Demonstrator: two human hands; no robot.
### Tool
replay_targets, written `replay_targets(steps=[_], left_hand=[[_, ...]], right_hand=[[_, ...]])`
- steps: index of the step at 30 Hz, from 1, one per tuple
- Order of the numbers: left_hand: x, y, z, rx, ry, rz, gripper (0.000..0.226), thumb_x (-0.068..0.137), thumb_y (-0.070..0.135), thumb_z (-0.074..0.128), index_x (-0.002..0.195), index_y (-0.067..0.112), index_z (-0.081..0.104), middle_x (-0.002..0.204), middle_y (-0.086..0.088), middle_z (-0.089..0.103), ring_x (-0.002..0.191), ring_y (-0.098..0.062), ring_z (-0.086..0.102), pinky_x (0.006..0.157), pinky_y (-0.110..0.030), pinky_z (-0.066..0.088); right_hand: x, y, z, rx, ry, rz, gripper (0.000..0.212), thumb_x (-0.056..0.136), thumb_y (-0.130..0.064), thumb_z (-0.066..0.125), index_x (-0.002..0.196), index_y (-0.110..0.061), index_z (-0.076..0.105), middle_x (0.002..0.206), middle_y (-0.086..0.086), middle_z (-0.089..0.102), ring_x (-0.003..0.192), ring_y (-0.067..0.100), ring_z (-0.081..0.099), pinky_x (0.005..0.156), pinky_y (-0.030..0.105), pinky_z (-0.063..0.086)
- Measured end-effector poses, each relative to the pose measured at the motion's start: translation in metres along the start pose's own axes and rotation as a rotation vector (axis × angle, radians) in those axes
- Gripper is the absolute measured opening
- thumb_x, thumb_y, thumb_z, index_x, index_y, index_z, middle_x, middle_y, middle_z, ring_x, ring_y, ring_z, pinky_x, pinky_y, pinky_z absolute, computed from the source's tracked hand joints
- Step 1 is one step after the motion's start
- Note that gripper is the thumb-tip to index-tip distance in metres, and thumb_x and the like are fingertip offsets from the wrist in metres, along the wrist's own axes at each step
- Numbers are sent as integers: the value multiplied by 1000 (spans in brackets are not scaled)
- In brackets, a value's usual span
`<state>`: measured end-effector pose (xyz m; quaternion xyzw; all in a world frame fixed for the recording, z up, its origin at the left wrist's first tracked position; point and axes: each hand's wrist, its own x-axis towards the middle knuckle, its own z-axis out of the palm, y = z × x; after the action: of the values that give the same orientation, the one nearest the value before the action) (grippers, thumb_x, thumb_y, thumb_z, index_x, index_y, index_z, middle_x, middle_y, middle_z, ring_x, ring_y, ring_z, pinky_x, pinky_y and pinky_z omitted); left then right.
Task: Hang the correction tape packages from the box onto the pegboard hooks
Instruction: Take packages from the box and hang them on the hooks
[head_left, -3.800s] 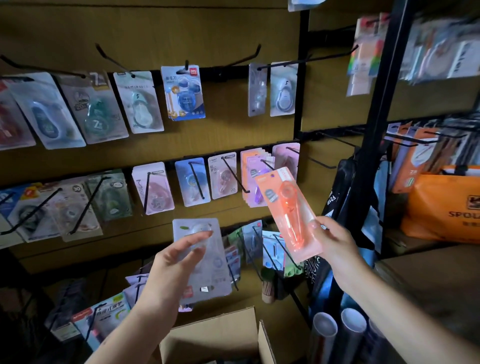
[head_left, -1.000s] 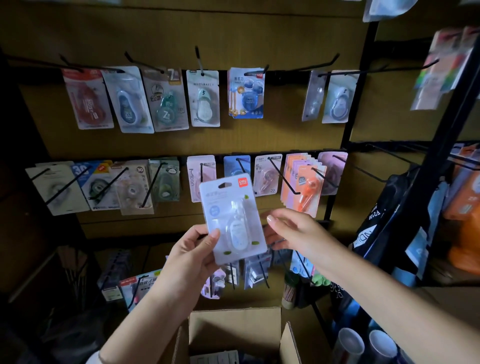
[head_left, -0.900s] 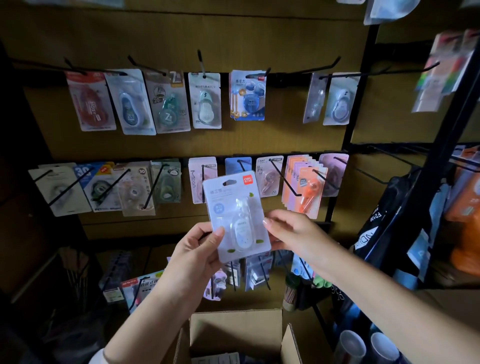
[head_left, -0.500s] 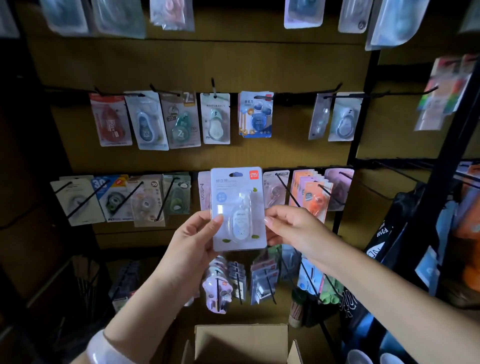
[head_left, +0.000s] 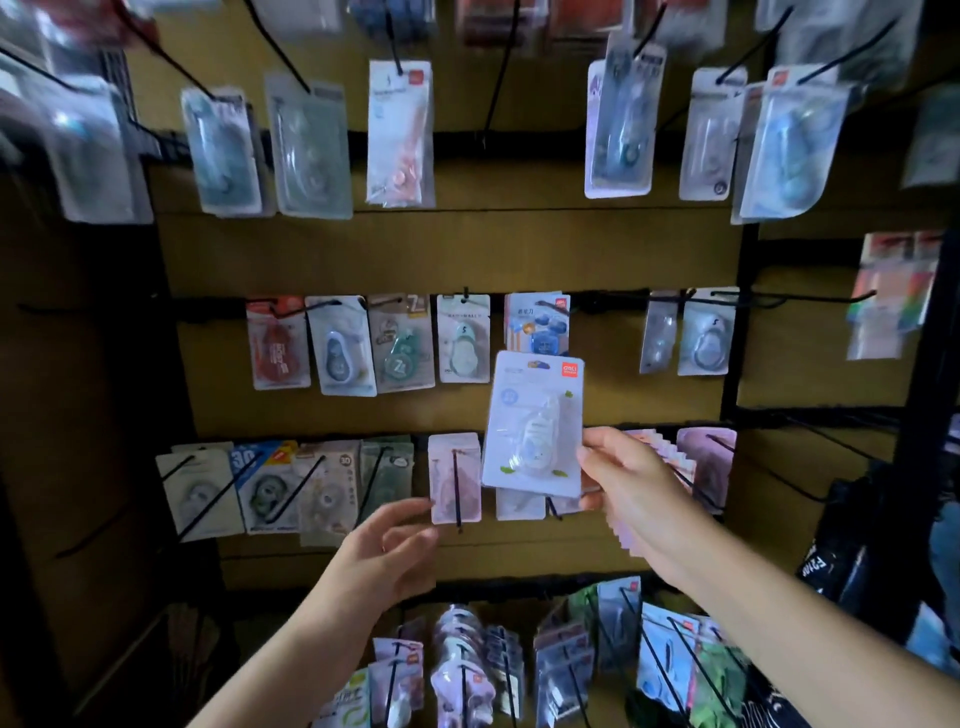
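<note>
The right hand (head_left: 631, 480) is pinching a correction tape package (head_left: 535, 423) by its lower right edge, thumb on the front and fingers behind, holding it upright in front of the pegboard (head_left: 467, 249). The package is a flat rectangle with rounded corners: a pale card under a glossy clear plastic bubble, with a small rounded white dispenser inside, a red logo in the top right corner and a slot in the top edge. It is hanging on no hook; its top is lying just below a blue package (head_left: 537, 325) in the second row.

The left hand (head_left: 389, 551) is hovering lower and to the left, holding nothing, its fingers loosely spread and half curled, fingertips close to a pink package (head_left: 454, 478) on the third row.

The board is looking like dull brownish wood, matte, crossed by dark horizontal rails. Thin black wire hooks (head_left: 498, 93) are sticking out of the rails. Four rows of hanging packages are showing below a blurred strip at the top. The second row is holding seven packages: five in a group on the left, two apart on the right. Counts in the other rows are unclear because of overlap and blur.

A black metal upright (head_left: 737, 322) is standing at the board's right edge. The room is dim, and the left side is falling into dark shadow.
</note>
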<state>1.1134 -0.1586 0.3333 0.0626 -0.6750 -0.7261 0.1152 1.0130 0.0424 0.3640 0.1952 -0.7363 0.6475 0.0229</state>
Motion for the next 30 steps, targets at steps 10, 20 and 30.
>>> replay_targets(steps=[10, 20, 30], left_hand=[[6, 16, -13, 279, 49, 153, 21, 90, 7, 54, 97, 26, 61, 87, -4, 70, 81, -17, 68, 74, -29, 55], [22, -4, 21, 207, -53, 36, 20, 93, 2, 49, 98, 17, 62, 95, -20, 65, 79, -27, 61, 71, -32, 51], [36, -5, 66, 191, -91, 60, 28, 95, -1, 45, 102, 19, 63, 90, -12, 68, 77, -25, 65, 69, -31, 50]], right_hand=[[11, -13, -5, -125, 24, -24, 26, 97, -11, 43, 91, -27, 62, 88, -4, 68, 72, 13, 58, 63, 23, 48], [-4, -16, -70, -228, 172, 24, 20, 96, -14, 45, 103, -21, 62, 102, 4, 68, 91, 25, 63, 79, 34, 52], [-15, 0, -120, -208, 196, 56, 26, 97, -11, 41, 99, -25, 62, 103, 3, 67, 78, 15, 57, 59, 21, 44]])
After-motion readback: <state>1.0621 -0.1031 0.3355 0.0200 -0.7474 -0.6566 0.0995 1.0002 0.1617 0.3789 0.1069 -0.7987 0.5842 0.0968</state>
